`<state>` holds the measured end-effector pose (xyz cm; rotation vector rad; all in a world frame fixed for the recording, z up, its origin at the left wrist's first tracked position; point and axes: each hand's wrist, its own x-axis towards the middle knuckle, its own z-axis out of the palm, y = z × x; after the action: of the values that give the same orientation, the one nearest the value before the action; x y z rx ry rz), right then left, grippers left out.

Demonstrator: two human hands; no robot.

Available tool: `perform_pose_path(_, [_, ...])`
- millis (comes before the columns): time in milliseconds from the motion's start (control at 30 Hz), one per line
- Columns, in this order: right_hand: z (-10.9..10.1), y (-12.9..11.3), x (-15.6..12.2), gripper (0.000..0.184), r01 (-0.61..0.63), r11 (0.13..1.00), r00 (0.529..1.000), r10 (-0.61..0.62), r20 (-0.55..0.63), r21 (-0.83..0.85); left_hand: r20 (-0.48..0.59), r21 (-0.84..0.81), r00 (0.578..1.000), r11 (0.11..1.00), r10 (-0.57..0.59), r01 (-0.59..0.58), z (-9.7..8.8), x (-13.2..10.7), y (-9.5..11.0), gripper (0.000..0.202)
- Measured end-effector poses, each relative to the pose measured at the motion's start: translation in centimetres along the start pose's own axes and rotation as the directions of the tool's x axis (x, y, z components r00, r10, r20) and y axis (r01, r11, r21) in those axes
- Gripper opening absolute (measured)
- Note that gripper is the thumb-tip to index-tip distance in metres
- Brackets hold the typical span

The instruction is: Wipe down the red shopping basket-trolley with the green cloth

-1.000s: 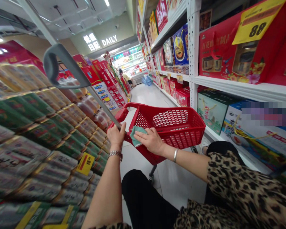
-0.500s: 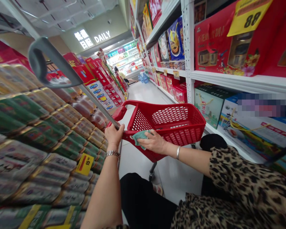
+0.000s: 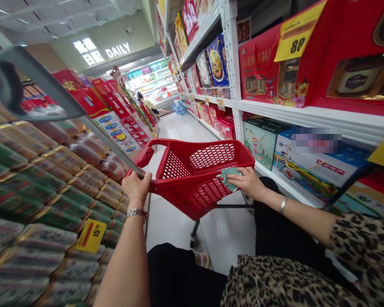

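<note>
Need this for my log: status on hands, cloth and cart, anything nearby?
Left hand gripping cart beside the pole. Right hand holding cloth against cart's near side. Stacked cans at left, boxes at right.

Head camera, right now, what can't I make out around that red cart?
All in the head view:
Wall of the red cart under the cloth: hidden by cloth and right hand.
Lower end of the pole: hidden by the left hand.
Pole's upper end: cut off by picture edge.
Blue-and-white box: print partly pixelated.
</note>
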<state>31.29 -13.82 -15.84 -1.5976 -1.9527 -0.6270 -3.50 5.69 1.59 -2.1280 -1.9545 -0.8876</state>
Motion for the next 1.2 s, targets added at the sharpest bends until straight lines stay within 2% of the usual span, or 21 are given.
perform_pose_path(100, [-1.9,1.6,0.3,0.046,-0.168,0.986,0.984,0.168,-0.064,0.008,0.005,0.009,1.0,1.0,-0.008,0.008,0.1,0.1,0.0,0.043])
perform_pose_path(167, [-3.1,2.4,1.4,0.05,-0.287,0.958,0.954,0.286,-0.09,0.0,0.007,0.013,1.0,1.0,-0.011,0.011,0.1,0.2,-0.1,0.045])
perform_pose_path(233, [-3.8,2.8,2.5,0.055,-0.429,0.903,0.901,0.427,-0.074,-0.014,0.004,0.017,1.0,1.0,-0.014,0.014,0.1,0.2,-0.1,0.046])
perform_pose_path(333, [-3.4,2.4,3.4,0.057,-0.614,0.789,0.789,0.614,0.0,-0.022,-0.003,0.029,1.0,0.999,-0.022,0.022,0.1,0.1,-0.1,0.046])
perform_pose_path(367, [-3.2,2.0,3.5,0.056,-0.645,0.764,0.764,0.645,0.018,-0.017,-0.001,0.033,1.0,0.999,-0.024,0.024,0.1,0.1,-0.1,0.047])
perform_pose_path(433, [-2.8,1.1,3.5,0.053,-0.666,0.746,0.746,0.665,0.037,0.001,0.005,0.035,1.0,0.999,-0.028,0.028,0.1,0.2,-0.1,0.048])
perform_pose_path(567, [-3.4,-0.3,3.4,0.051,-0.65,0.76,0.756,0.645,0.115,0.014,0.009,0.026,0.999,0.999,-0.037,0.037,0.0,0.6,-0.6,0.049])
perform_pose_path(667, [-4.1,-1.0,3.2,0.054,-0.619,0.785,0.776,0.61,0.163,0.01,0.015,0.019,1.0,1.0,-0.003,0.003,0.2,1.0,-1.4,0.05])
perform_pose_path(833, [-3.7,-1.8,2.3,0.057,-0.525,0.851,0.844,0.521,0.125,-0.001,-0.041,-0.017,0.998,0.999,0.044,-0.045,0.8,1.5,-2.5,0.042])
perform_pose_path(1033, [-2.7,-3.9,2.6,0.053,-0.483,0.874,0.876,0.482,0.039,0.046,-0.003,-0.073,0.999,0.997,0.034,-0.034,0.4,1.8,-2.6,0.03])
perform_pose_path(1200, [-1.9,-7.6,4.7,0.054,-0.29,0.942,0.957,0.284,0.059,0.167,-0.002,-0.102,0.999,0.994,0.034,-0.034,0.2,1.4,-2.1,0.025])
